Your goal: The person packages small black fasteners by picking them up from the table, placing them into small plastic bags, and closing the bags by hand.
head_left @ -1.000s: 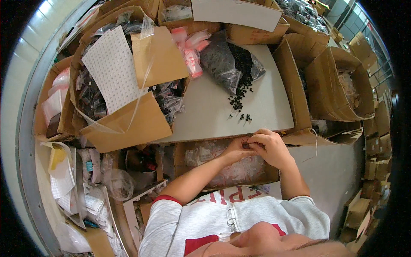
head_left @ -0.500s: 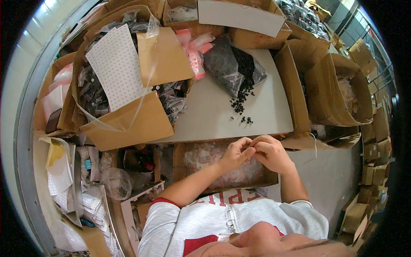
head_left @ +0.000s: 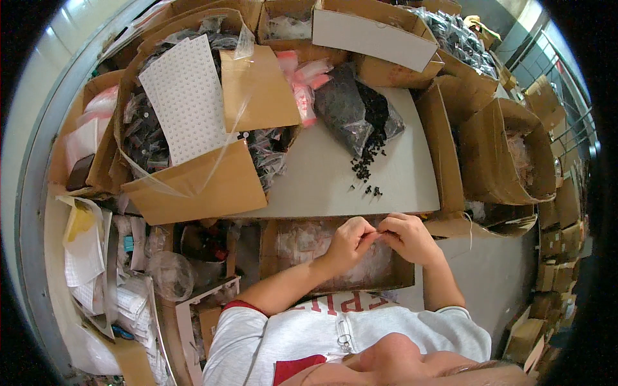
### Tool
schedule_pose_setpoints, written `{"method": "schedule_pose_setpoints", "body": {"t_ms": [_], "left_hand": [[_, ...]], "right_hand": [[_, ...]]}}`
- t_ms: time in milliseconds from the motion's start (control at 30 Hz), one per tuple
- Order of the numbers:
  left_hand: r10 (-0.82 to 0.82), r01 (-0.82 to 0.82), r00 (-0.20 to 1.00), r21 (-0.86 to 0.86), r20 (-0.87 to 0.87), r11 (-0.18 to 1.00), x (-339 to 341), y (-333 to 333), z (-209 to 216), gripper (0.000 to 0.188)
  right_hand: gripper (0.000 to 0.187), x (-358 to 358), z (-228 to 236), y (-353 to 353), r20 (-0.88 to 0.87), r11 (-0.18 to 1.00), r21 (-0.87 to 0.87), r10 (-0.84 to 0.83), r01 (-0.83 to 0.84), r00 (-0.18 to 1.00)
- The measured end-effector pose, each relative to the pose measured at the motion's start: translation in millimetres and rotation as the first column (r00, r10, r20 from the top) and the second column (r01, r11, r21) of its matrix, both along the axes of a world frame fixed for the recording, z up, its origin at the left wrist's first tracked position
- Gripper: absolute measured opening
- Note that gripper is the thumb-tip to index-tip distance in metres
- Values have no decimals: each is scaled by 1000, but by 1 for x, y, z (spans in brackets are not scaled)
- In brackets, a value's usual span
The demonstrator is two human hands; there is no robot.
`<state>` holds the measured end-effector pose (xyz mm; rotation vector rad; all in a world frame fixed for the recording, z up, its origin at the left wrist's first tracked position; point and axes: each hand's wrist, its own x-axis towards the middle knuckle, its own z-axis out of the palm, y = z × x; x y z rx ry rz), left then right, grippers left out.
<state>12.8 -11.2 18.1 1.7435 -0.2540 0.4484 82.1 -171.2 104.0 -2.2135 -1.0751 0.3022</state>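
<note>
My left hand [head_left: 351, 244] and my right hand [head_left: 410, 239] meet at their fingertips just in front of the table's near edge. Both are closed in a pinch, and whatever lies between the fingers is too small to make out. Below them is an open cardboard box [head_left: 402, 275] with clear plastic bags [head_left: 309, 243] inside. Beyond the hands, small black parts [head_left: 362, 172] spill onto the white tabletop [head_left: 309, 186] from a torn-open clear bag [head_left: 341, 106] full of them.
A large carton [head_left: 199, 186] of bagged black parts stands left, with a white dotted sheet [head_left: 183, 100] on top. Pink-and-white plastic bags [head_left: 304, 96] lie beside it. Open cardboard boxes [head_left: 508, 151] line the right side. Papers [head_left: 84, 248] fill the lower left.
The view has shifted slightly. My hands are a little lower in the picture, with the backs of the hands farther apart and the fingertips still together.
</note>
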Motion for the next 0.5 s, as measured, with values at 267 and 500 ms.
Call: {"method": "schedule_pose_setpoints", "body": {"t_ms": [267, 500], "left_hand": [[43, -37, 999, -200, 26, 979, 0, -7, -13, 13], [-416, 491, 841, 166, -346, 855, -2, -18, -33, 23]], "right_hand": [[11, 27, 30, 8, 58, 981, -155, 131, -121, 990], [21, 136, 113, 51, -154, 682, 615, -389, 396, 909]]}}
